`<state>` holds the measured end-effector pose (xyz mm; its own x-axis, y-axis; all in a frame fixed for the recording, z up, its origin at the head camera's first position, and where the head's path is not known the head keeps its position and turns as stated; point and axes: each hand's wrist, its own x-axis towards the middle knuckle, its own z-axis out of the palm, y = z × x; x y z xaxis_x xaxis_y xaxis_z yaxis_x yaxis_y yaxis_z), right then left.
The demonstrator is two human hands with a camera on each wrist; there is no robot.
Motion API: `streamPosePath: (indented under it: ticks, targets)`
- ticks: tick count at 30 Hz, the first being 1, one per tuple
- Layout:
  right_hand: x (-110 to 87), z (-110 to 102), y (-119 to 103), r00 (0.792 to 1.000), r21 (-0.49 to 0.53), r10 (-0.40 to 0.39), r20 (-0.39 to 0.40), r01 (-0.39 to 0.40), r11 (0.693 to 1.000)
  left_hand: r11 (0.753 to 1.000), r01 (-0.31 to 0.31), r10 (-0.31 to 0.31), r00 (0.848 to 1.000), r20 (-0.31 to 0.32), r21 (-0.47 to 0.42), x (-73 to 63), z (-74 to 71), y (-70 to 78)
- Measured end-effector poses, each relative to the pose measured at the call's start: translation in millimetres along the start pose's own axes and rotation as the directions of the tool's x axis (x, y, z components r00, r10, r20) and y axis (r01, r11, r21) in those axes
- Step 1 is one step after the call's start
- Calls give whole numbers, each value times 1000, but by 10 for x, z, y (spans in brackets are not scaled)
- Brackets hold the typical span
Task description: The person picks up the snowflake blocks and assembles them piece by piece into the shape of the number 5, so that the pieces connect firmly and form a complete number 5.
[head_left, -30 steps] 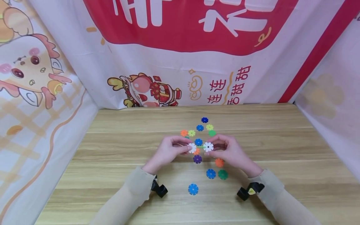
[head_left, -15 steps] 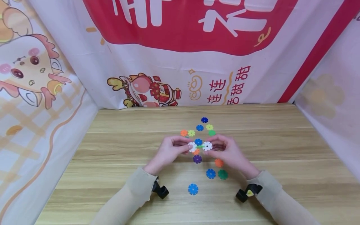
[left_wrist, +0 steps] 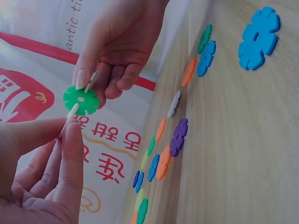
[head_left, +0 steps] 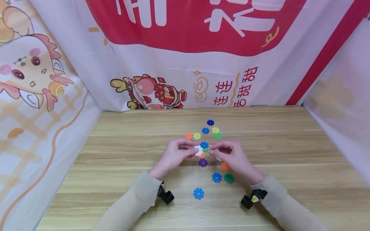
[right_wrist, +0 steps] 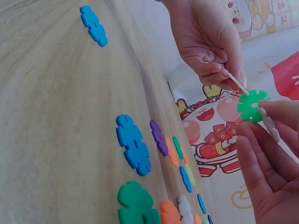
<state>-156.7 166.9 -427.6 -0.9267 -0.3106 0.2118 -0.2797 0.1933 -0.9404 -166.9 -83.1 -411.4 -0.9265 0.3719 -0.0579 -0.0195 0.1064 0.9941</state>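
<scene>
My left hand (head_left: 180,152) pinches a white notched snowflake disc (head_left: 198,150) between thumb and fingers. Slotted into that disc is a green snowflake disc (left_wrist: 81,100), its flat face showing in both wrist views. On the other side my right hand (head_left: 232,153) pinches a second white snowflake disc (right_wrist: 269,125), seen nearly edge-on and joined at the green disc's opposite rim. Both hands hold this small assembly up over the table, fingertips close together. In the head view, the right fingers hide most of the second white disc.
On the wooden table (head_left: 115,179) lie loose snowflake discs: a blue disc (head_left: 198,193) nearest me, another blue disc (head_left: 216,177), a dark green disc (head_left: 229,178), a purple disc (head_left: 203,162), a white disc (left_wrist: 174,103) and several more behind. Printed cloth (head_left: 179,77) hangs behind.
The white disc at my right hand has turned from facing the head camera to nearly edge-on. My right hand has shifted slightly left; the left hand has barely moved.
</scene>
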Motion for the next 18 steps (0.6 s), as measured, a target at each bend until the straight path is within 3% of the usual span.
streamPosePath:
  ticks: [9,18]
  targets:
    - [-3,9,-11,999,-10,-20,-32,20,1000,1000,-13,12,999,-45,-7,-7,82,17]
    - [-17,24,-35,999,14,-12,-32,12,1000,1000,3,-4,999,-43,-19,-12,128,31]
